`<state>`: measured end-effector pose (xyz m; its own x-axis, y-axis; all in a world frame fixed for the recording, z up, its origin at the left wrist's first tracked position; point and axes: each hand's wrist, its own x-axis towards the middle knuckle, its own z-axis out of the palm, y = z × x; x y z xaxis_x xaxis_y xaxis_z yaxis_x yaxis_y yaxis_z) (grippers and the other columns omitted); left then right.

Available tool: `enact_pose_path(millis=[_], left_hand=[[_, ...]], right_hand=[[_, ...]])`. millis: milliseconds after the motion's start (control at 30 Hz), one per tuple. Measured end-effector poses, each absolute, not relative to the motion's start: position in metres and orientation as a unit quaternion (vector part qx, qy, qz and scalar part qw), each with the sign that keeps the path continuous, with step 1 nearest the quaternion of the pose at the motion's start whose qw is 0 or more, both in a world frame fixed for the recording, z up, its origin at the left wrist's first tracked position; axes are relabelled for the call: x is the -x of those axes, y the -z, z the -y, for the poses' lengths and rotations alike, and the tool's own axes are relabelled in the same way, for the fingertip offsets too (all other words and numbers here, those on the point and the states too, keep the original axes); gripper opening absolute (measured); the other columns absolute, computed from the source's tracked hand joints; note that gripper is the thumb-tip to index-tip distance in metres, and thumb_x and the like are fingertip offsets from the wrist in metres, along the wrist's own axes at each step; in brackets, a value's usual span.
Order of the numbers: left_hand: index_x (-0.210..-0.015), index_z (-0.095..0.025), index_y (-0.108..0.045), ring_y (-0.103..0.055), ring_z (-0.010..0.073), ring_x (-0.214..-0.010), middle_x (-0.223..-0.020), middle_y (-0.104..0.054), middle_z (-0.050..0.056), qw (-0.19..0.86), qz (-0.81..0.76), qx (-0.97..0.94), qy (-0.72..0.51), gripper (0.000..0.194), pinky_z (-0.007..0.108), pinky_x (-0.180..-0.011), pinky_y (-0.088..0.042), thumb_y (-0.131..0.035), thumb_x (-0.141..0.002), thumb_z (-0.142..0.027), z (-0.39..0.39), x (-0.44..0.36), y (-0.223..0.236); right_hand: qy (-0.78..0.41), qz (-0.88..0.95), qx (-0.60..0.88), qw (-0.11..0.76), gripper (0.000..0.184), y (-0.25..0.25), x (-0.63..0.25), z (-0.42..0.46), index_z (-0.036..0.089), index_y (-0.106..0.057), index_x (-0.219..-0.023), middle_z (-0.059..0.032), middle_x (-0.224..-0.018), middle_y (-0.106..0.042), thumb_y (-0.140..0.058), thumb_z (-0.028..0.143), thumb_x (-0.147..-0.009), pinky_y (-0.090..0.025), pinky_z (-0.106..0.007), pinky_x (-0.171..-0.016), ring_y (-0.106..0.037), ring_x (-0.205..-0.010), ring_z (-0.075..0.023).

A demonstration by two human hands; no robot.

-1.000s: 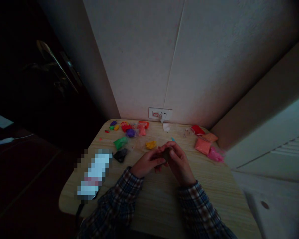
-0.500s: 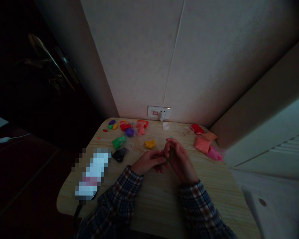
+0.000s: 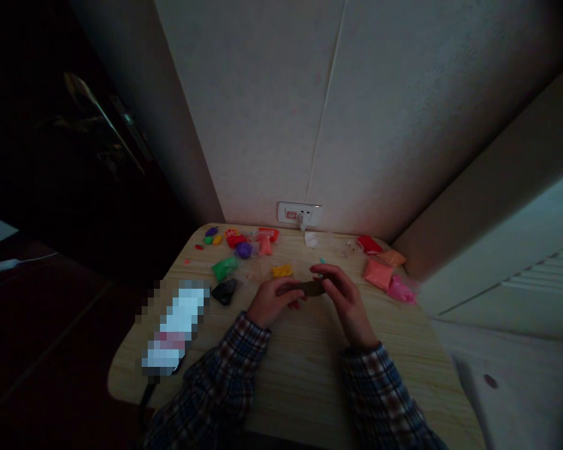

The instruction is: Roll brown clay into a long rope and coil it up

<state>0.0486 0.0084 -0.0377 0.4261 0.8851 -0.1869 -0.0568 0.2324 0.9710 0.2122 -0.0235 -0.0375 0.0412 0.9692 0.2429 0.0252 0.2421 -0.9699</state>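
Between my two hands is a dark olive-brown strip of modelling clay (image 3: 313, 287). My left hand (image 3: 273, 301) pinches its left end, thumb on top and the other fingers curled below. At the right end, my right hand (image 3: 344, 301) grips it between thumb and fingers. The piece is held a little above the wooden table. Just beyond my hands lies a yellow lump of clay in a clear bag (image 3: 282, 270). A small teal object (image 3: 322, 260) shows partly behind my right fingers.
Bagged clay in green (image 3: 224, 269), black (image 3: 224, 291) and purple (image 3: 244, 250) lies left. Small moulded pieces (image 3: 211, 239) sit at the back left corner. Pink and orange bags (image 3: 378, 275) are at right. A lit phone (image 3: 178, 325) with a cable is at the left edge; a wall socket (image 3: 299, 214) is behind.
My right hand has turned and its fingers have lowered toward the left hand. The olive-brown clay, earlier hidden by the fingers, now shows as a strip between both hands.
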Motion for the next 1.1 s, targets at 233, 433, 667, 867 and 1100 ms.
enact_pose_path(millis=[233, 433, 667, 867, 1100], left_hand=[[-0.08, -0.014, -0.067, -0.06, 0.0153, -0.064, -0.071, -0.067, 0.003, 0.536, -0.475, -0.553, -0.427, 0.024, 0.027, -0.064, -0.048, -0.066, -0.069, -0.035, -0.01, -0.049, 0.042], [-0.074, -0.015, -0.067, -0.057, 0.0173, -0.085, -0.085, -0.062, 0.005, 0.492, -0.433, -0.563, -0.504, 0.02, 0.026, -0.077, -0.045, -0.063, -0.073, -0.035, -0.01, -0.056, 0.032], [-0.077, -0.018, -0.058, -0.062, 0.02, -0.082, -0.075, -0.067, 0.004, 0.659, -0.334, -0.472, -0.481, 0.033, 0.033, -0.081, -0.046, -0.055, -0.077, -0.05, -0.009, -0.071, 0.031], [-0.07, -0.018, -0.053, -0.063, 0.0174, -0.073, -0.053, -0.052, -0.004, 0.697, -0.294, -0.374, -0.537, 0.033, 0.031, -0.077, -0.049, -0.054, -0.079, -0.049, -0.012, -0.08, 0.032], [-0.093, -0.015, -0.064, -0.06, 0.0224, -0.106, -0.095, -0.069, 0.008, 0.688, -0.28, -0.349, -0.572, 0.035, 0.035, -0.097, -0.041, -0.053, -0.081, -0.046, -0.01, -0.078, 0.028]], right_hand=[[-0.284, 0.676, 0.531, 0.425, 0.023, 0.05, -0.209, 0.031, 0.021, -0.055, -0.105, -0.0065, -0.098, -0.061, -0.051, 0.033, -0.085, -0.045, -0.038, -0.081, -0.057, -0.091, -0.0219], [-0.334, 0.661, 0.53, 0.413, 0.03, 0.052, -0.187, 0.035, 0.022, -0.054, -0.104, -0.0067, -0.09, -0.063, -0.059, 0.037, -0.079, -0.046, -0.04, -0.071, -0.057, -0.079, -0.0243], [-0.361, 0.59, 0.544, 0.475, 0.041, 0.053, -0.174, 0.032, 0.025, -0.053, -0.119, -0.0107, -0.105, -0.064, -0.057, 0.036, -0.08, -0.044, -0.049, -0.084, -0.059, -0.096, -0.0304], [-0.383, 0.594, 0.532, 0.465, 0.037, 0.059, -0.172, 0.033, 0.023, -0.056, -0.116, -0.0123, -0.11, -0.063, -0.05, 0.041, -0.084, -0.041, -0.051, -0.091, -0.056, -0.104, -0.0304], [-0.31, 0.525, 0.547, 0.574, 0.046, 0.036, -0.189, 0.022, 0.024, -0.044, -0.127, -0.0076, -0.135, -0.045, -0.025, 0.049, -0.093, -0.03, -0.044, -0.105, -0.039, -0.127, -0.0206]])
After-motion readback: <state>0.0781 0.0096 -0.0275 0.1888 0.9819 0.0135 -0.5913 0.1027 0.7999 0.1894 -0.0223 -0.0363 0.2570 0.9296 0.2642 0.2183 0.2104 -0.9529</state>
